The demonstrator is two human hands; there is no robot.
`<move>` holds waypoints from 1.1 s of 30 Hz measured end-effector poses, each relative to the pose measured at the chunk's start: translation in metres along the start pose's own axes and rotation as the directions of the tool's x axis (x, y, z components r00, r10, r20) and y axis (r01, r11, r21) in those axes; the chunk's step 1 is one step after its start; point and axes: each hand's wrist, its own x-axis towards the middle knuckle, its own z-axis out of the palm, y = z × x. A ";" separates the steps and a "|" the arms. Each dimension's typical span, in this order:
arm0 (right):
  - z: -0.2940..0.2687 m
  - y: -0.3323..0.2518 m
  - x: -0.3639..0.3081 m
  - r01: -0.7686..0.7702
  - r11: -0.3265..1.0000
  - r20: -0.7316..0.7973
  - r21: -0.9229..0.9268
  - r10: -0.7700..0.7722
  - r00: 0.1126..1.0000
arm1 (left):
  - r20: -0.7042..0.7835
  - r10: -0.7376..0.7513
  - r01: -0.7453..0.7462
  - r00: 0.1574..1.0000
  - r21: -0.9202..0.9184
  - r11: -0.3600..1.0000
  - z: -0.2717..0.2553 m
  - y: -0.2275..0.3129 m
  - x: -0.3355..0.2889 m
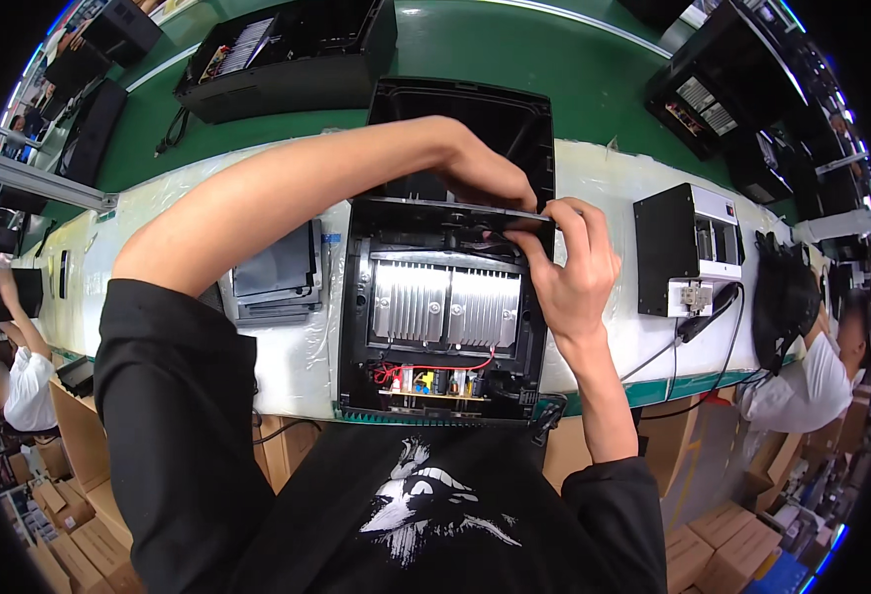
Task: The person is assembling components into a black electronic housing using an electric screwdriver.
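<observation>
In front of me on the bench lies an opened black electronic housing. Inside it are two silver finned heat sinks and, at its near side, a small circuit board with red wires. A black panel stands up along the far side of the housing. My right hand grips the right end of this panel, fingers bent over its top edge and thumb on the near face. My left hand reaches over from the left and goes down behind the panel; its fingers are mostly hidden there.
Behind the panel stands a black cover. Stacked dark sheets lie to the left. A black-and-white device with a cable is at the right. Beyond the bench, a green surface holds another opened black housing. People work at both sides.
</observation>
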 end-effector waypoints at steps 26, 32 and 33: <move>-0.005 -0.005 0.013 -0.154 0.987 0.246 -0.051 0.162 0.956 | -0.644 0.684 0.080 0.343 0.745 0.662 0.084 -0.058 -0.074; 0.000 0.002 0.005 -0.061 0.995 0.221 -0.073 0.076 0.972 | -0.654 0.682 0.121 0.328 0.745 0.656 0.081 -0.074 -0.057; 0.000 0.000 0.006 -0.066 0.995 0.221 -0.078 0.082 0.972 | -0.659 0.669 0.032 0.344 0.720 0.693 0.077 -0.073 -0.058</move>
